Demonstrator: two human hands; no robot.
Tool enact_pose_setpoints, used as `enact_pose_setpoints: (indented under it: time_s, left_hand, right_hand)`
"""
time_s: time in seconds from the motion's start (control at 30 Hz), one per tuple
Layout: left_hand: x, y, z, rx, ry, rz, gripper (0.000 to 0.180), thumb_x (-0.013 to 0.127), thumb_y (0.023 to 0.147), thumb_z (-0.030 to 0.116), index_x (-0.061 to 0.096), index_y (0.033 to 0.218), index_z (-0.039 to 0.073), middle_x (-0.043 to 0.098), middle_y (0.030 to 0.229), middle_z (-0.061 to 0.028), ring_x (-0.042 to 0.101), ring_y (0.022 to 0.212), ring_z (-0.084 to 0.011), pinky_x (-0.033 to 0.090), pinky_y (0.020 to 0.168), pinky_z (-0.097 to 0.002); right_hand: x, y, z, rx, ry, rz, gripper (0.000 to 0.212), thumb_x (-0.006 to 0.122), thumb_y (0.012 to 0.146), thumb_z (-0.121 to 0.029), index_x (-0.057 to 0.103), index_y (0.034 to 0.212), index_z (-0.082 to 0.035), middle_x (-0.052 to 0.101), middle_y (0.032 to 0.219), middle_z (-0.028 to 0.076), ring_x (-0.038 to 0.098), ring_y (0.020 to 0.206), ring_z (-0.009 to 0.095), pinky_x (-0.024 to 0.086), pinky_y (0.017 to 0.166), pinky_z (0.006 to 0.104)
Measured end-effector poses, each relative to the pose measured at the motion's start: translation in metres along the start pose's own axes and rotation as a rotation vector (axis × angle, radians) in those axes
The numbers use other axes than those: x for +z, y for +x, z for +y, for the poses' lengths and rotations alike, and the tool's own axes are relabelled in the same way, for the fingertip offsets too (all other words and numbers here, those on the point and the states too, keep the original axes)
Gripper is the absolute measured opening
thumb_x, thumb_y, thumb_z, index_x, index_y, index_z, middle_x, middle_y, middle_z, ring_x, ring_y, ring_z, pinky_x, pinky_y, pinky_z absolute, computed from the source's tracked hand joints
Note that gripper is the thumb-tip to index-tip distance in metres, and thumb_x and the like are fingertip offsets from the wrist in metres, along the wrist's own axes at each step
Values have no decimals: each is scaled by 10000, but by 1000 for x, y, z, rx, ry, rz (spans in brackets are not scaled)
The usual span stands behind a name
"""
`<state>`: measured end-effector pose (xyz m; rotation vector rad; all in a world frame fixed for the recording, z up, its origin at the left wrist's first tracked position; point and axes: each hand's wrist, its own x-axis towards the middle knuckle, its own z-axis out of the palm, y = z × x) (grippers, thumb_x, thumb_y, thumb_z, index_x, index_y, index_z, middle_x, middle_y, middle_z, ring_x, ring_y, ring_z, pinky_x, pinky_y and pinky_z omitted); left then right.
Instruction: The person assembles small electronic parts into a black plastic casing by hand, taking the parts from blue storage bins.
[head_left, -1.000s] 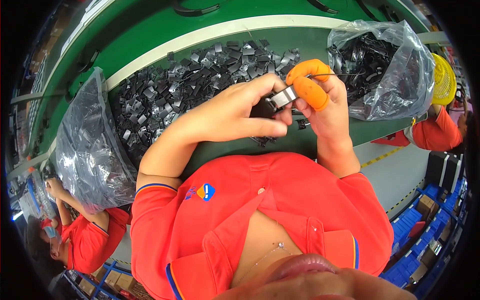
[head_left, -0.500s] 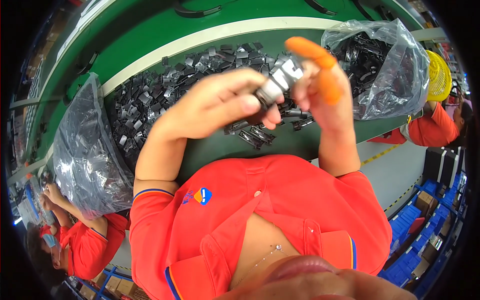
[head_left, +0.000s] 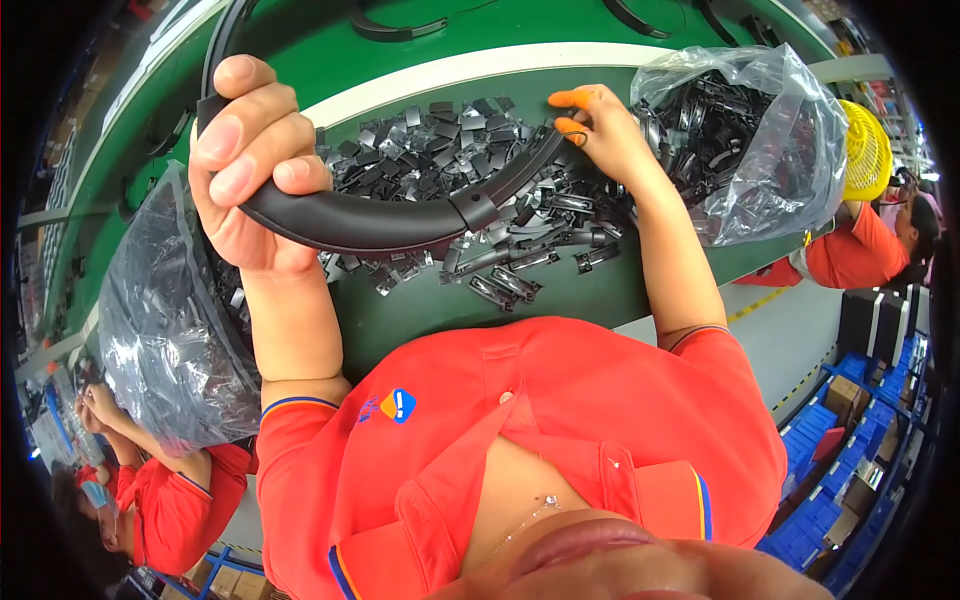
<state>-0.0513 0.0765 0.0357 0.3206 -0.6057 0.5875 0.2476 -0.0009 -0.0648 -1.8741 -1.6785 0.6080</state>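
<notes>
A black padded headband (head_left: pixel 350 224), of the kind used on headphones, arcs across the front of me above the bench. My left hand (head_left: pixel 250 165) is closed around its left part, fingers curled over the band. Beyond that hand, one end rises out past the upper left. A collar (head_left: pixel 475 206) sits where the pad gives way to a narrower strip. At the far tip of that strip my right hand (head_left: pixel 607 130), with orange finger covers on finger and thumb, is closed on the band. Small black plastic pieces (head_left: pixel 400 150) lie heaped beneath and behind the band.
Several curved black parts (head_left: pixel 505 285) lie on the green bench (head_left: pixel 390 320) near me. A clear bag of black parts (head_left: pixel 780 150) stands at right, another plastic bag (head_left: pixel 170 320) at left. More headbands (head_left: pixel 400 30) lie beyond the pale rail (head_left: pixel 480 62). Co-workers sit on both sides.
The small, shiny dark part held between both hands is no longer seen in them. My hands have moved apart, left hand up and left, and now hold the headband.
</notes>
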Motion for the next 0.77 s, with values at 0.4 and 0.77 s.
enact_pose_setpoints:
  time_s: [0.4, 0.77]
  left_hand:
    - [4, -3, -27, 242, 905, 335, 396, 478, 901, 241, 398, 1181, -28, 564, 899, -90, 578, 810, -191, 474, 840, -411]
    - [-21, -11, -88, 8, 1554, 339, 319, 523, 883, 83, 447, 1165, -43, 601, 1032, -148, 594, 950, -186, 482, 818, -263]
  right_hand:
    - [-16, -32, -33, 82, 726, 149, 209, 534, 857, -45, 497, 1055, 12, 579, 940, 102, 554, 797, 138, 441, 758, 254]
    - [-9, -69, -113, -301, 1107, 162, 237, 604, 821, -69, 522, 1041, -34, 544, 1103, 132, 493, 1073, 227, 377, 943, 315]
